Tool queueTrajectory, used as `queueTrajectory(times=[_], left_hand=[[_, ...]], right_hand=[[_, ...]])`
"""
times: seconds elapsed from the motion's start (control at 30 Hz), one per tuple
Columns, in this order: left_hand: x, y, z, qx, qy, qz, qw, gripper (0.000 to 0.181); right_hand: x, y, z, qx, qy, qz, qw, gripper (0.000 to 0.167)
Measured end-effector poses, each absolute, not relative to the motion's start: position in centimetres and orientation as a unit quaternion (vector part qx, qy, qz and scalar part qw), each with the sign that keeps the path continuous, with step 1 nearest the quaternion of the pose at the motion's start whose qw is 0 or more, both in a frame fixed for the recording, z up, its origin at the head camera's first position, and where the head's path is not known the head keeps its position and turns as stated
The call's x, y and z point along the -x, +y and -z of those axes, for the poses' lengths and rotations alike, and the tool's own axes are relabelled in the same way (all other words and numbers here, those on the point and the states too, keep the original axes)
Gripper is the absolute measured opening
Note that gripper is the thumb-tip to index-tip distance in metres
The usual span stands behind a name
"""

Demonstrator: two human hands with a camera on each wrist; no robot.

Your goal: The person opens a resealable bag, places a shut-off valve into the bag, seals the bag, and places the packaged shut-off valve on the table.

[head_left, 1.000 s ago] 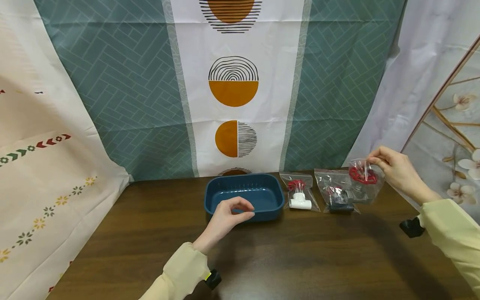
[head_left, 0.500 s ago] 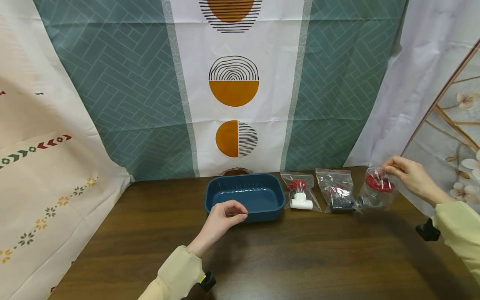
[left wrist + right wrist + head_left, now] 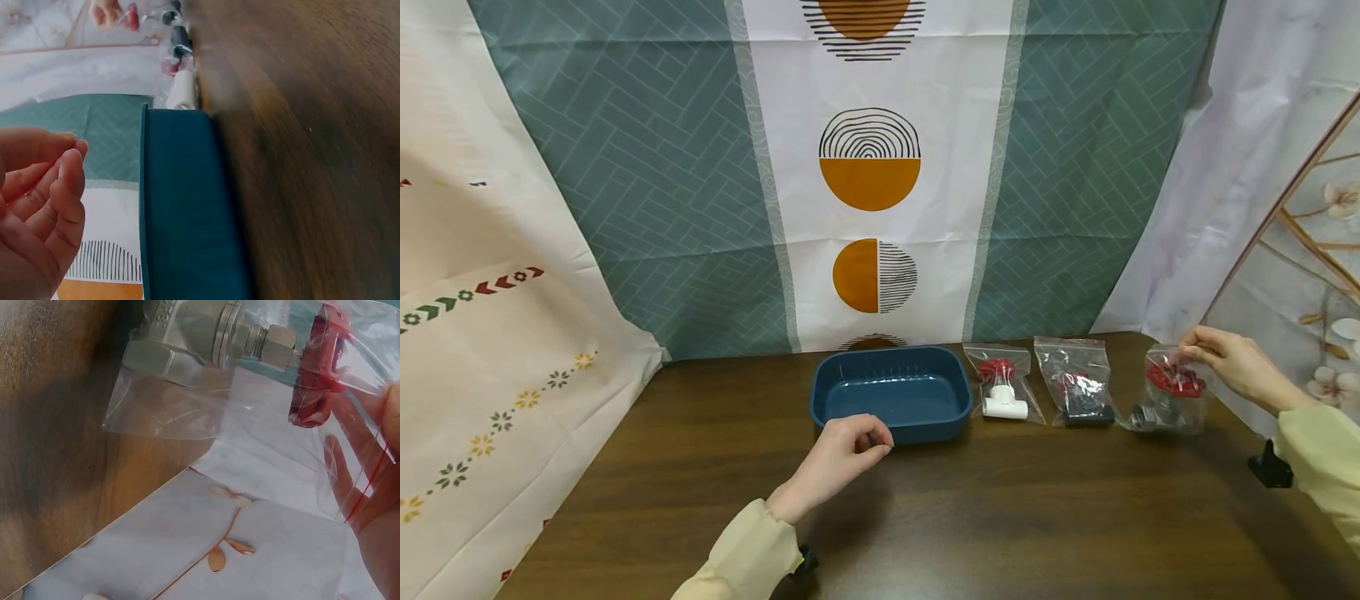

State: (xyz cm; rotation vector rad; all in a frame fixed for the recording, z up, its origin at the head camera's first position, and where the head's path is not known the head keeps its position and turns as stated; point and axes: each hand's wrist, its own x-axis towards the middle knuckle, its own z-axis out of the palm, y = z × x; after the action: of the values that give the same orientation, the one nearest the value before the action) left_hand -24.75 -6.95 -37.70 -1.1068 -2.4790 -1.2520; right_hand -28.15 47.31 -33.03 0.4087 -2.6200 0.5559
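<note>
At the right of the table, my right hand pinches the top of a clear zip bag. Inside it is a metal valve with a red handwheel; whether the bag's bottom touches the table I cannot tell. My left hand hovers before the blue basin, its fingers loosely curled around nothing. Between basin and held bag lie two more zip bags. One contains a white plastic valve with a red handle, the other a dark grey valve with a red handle.
The brown wooden table reaches back to a patterned green and white curtain. Cream cloth hangs along its left side. A floral sheet borders the right edge, close to my right hand.
My right hand has carried the bagged metal valve to the right and down, away from the dark valve's bag. My left hand has drifted slightly left and down.
</note>
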Motion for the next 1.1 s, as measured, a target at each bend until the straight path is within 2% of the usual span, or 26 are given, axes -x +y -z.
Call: queueTrajectory(times=[0.23, 0.47, 0.57, 0.7, 0.97, 1.1], left_hand=[[24.3, -6.8, 37.7, 0.387, -0.837, 0.374, 0.096, 0.011], [23.5, -6.1, 37.6, 0.438, -0.84, 0.252, 0.2, 0.014], [23.2, -6.2, 37.5, 0.44, -0.842, 0.22, 0.222, 0.017], [22.9, -6.3, 37.6, 0.448, -0.842, 0.201, 0.222, 0.019], [22.8, -5.9, 37.5, 0.461, -0.837, 0.212, 0.206, 0.019], [22.8, -5.7, 37.6, 0.461, -0.84, 0.207, 0.197, 0.019]], right_hand=[[28.6, 47.9, 33.3, -0.157, -0.946, -0.189, 0.211, 0.012], [29.0, 48.2, 33.3, -0.172, -0.946, -0.174, 0.214, 0.012], [29.7, 48.0, 33.3, -0.169, -0.948, -0.181, 0.202, 0.012], [30.7, 47.5, 33.4, -0.161, -0.951, -0.187, 0.186, 0.013], [31.7, 47.6, 33.9, -0.154, -0.951, -0.174, 0.202, 0.011], [32.3, 47.6, 34.2, -0.122, -0.956, -0.186, 0.193, 0.015]])
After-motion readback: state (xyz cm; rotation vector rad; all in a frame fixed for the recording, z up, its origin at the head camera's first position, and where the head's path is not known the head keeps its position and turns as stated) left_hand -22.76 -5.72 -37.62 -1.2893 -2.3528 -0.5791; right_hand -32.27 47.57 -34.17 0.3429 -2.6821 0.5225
